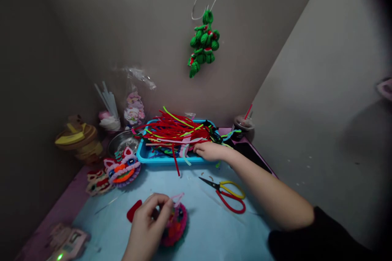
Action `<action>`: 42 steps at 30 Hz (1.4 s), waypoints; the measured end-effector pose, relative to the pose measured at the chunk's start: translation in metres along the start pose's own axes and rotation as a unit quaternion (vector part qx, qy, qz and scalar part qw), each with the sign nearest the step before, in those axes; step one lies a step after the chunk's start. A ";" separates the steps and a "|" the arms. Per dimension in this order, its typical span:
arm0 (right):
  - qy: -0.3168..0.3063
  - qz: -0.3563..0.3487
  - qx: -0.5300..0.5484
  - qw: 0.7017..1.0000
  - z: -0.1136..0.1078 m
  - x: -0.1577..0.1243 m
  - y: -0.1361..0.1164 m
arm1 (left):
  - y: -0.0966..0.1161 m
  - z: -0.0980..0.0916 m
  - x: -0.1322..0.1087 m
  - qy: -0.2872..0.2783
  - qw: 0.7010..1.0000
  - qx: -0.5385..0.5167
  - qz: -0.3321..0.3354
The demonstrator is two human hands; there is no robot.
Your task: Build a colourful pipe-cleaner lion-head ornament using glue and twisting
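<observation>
My left hand [150, 220] is closed in a pinch at the lower middle, with a thin pink pipe cleaner [178, 199] showing beyond its fingertips. Just behind and below it lies a pink-rimmed lion-head ornament [177, 228], partly hidden by the hand. My right hand [211, 151] reaches over the front of the blue tray [180, 160], fingers bent down among the pipe cleaners [177, 128], mostly red; what the fingertips grip is hidden. Red-and-yellow-handled scissors [225, 191] rest partly open on the light blue mat, below my right forearm.
Two lion-head ornaments, one lilac [124, 169] and one cream-and-red [98, 181], sit left of the tray near a metal bowl [124, 142]. A lidded cup [243, 125] stands behind right. Lower left is a pink device [72, 242]. A green ornament [205, 43] hangs from a wire.
</observation>
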State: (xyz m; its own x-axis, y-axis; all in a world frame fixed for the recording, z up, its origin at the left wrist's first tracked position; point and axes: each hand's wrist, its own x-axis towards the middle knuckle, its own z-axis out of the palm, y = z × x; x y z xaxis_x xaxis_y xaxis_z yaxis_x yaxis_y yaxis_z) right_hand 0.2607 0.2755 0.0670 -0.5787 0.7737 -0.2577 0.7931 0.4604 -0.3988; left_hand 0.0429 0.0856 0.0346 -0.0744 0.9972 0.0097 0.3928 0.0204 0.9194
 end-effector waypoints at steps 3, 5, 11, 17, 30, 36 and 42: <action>-0.051 -0.021 -0.005 0.998 0.005 0.010 0.004 | -0.001 0.000 0.000 0.006 1.000 -0.020 -0.022; -0.070 -0.031 0.031 0.997 0.007 0.012 0.010 | -0.002 0.002 0.001 0.006 0.999 -0.036 -0.035; -0.032 -0.020 0.217 0.976 0.012 0.008 0.031 | 0.000 0.005 0.001 -0.009 0.997 -0.061 -0.054; 0.048 0.020 0.345 0.937 0.017 0.006 0.035 | 0.003 0.004 0.002 0.006 0.996 -0.070 -0.049; 0.147 -0.005 0.417 0.897 0.018 0.002 0.031 | 0.003 -0.002 0.002 0.044 0.987 -0.128 -0.089; 0.143 0.024 0.462 0.875 0.013 -0.009 0.032 | -0.001 -0.010 0.008 0.089 0.984 -0.140 -0.058; 0.300 0.027 0.378 0.875 0.023 -0.035 0.035 | -0.007 -0.017 0.012 0.127 0.975 -0.173 -0.055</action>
State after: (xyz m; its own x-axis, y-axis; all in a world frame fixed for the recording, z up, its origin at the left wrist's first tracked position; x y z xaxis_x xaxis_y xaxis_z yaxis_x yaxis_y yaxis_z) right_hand 0.3043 0.2546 0.0422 -0.1601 0.9792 0.1249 0.3315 0.1725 -0.9276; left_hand 0.0236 0.0966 0.0351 -0.3406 0.9393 -0.0407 0.0398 0.0577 0.9975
